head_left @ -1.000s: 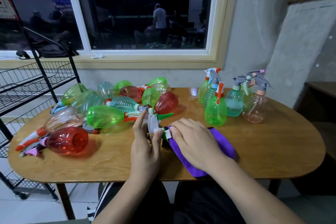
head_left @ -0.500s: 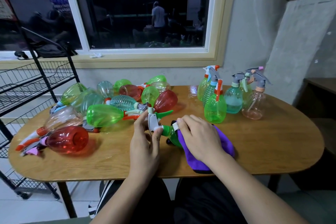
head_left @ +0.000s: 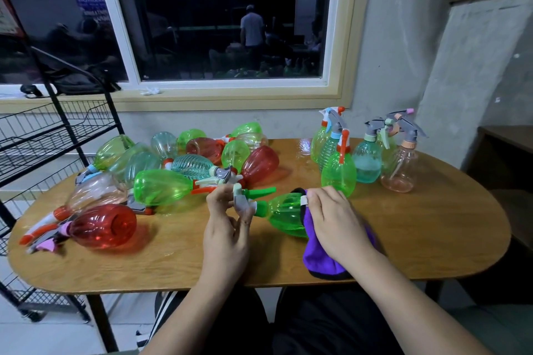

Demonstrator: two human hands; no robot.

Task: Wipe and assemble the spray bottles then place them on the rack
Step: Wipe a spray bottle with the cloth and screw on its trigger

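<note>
A green spray bottle (head_left: 285, 215) lies on its side at the table's front middle, its white and green trigger head (head_left: 245, 199) pointing left. My left hand (head_left: 227, 228) pinches that trigger head. My right hand (head_left: 334, 219) grips a purple cloth (head_left: 323, 262) wrapped over the bottle's base end. Several loose bottles lie in a heap at the left, among them a red one (head_left: 102, 226) and a green one (head_left: 161, 187). Several upright assembled bottles (head_left: 366, 158) stand at the back right.
A black wire rack (head_left: 43, 138) stands left of the wooden table (head_left: 432, 225), its shelves level with and above the tabletop. A window and sill run along the wall behind. A dark cabinet stands at the far right.
My right hand has slid the purple cloth rightward along the green bottle, uncovering most of its body. My left hand stays on the trigger head.
</note>
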